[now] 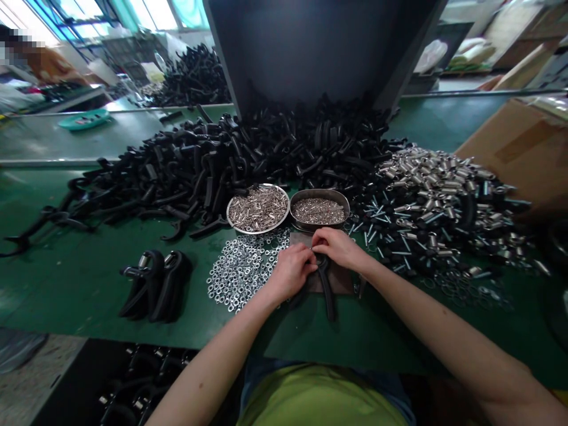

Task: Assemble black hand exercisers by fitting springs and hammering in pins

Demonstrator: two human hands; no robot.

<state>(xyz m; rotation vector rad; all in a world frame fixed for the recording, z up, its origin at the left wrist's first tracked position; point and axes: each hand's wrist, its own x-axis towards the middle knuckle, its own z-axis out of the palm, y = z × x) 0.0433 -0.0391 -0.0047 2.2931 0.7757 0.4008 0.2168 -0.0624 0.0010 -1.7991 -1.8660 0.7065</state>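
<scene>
My left hand (293, 271) and my right hand (335, 245) meet over a brown flat plate (344, 278) on the table. A black curved handle (327, 291) lies below the fingers, its upper end at my hands and its long arm pointing towards me. The left fingers are closed at that upper end. My right hand is closed in a pinch just above it; what it holds is too small to make out. Silver nuts (242, 269) are spread left of my left hand. Behind the hands stand a round dish of small metal pins (260, 208) and an oval tin of small metal parts (318, 212).
A heap of black handles (195, 165) spills from a large grey bin (319, 53). Springs (439, 177) and black-headed bolts (399, 236) pile at the right by a cardboard box (523, 148). Assembled black pieces (157, 287) stand at the left. A person (48, 62) is far left.
</scene>
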